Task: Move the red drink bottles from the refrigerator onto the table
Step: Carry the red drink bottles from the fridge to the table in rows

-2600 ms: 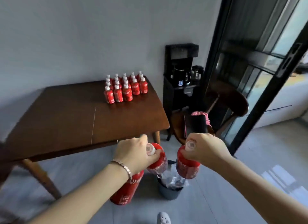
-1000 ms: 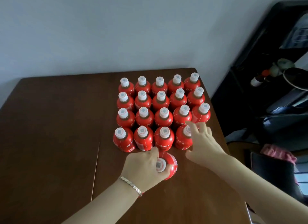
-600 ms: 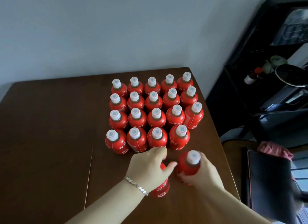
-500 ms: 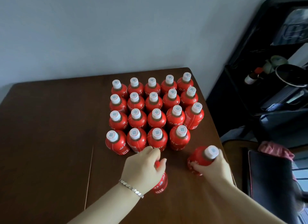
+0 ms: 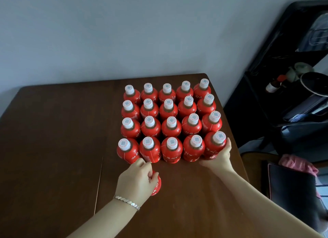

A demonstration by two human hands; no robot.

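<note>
Left hand (image 5: pixel 137 182) grips lone bottle (image 5: pixel 157 184) by its top, just in front of bottle block (image 5: pixel 171 126), near-left end. Right hand (image 5: pixel 220 157) curled round corner bottle (image 5: pixel 213 145), block's near-right corner. Block: four rows of five, upright on table (image 5: pixel 53 131).

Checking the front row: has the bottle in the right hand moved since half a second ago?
Yes: the bottle moved toward the wall, joining the front row's right end.

Bottles (image 5: pixel 171 126) on table (image 5: pixel 53 131), right hand (image 5: pixel 221 159) grips corner bottle (image 5: pixel 214 145), left hand (image 5: pixel 136 182) grips lone bottle (image 5: pixel 157 186)
</note>
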